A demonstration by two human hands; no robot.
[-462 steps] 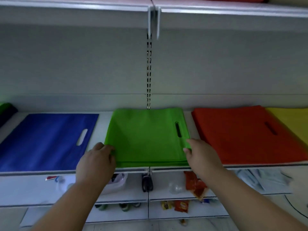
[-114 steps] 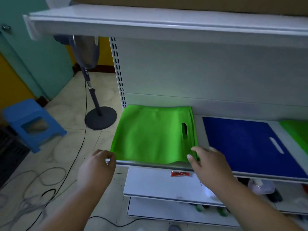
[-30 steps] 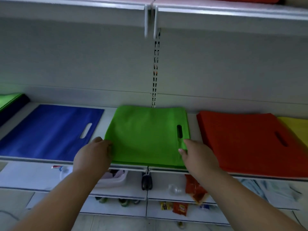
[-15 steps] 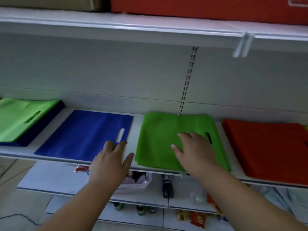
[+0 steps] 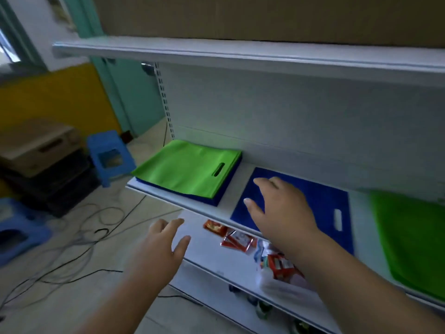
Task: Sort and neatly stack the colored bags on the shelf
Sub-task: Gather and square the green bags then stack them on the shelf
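A green bag [image 5: 190,168] lies on top of a dark blue stack at the left end of the white shelf [image 5: 168,197]. To its right lies a flat blue bag [image 5: 320,203] with a white handle slot. A second green stack [image 5: 409,235] sits at the far right. My right hand [image 5: 281,210] hovers open over the blue bag's left part, fingers spread. My left hand [image 5: 161,247] is open in the air below the shelf edge, holding nothing.
An upper shelf [image 5: 240,53] overhangs the bags. The lower shelf carries red snack packets [image 5: 231,237] and a plastic bag. On the floor at left are cables [image 5: 79,247], blue stools [image 5: 108,155] and stacked boxes [image 5: 36,150].
The view has swung left to the shelf's end. My right hand has left the middle green stack and is now over the blue bag; my left hand has dropped below the shelf edge.
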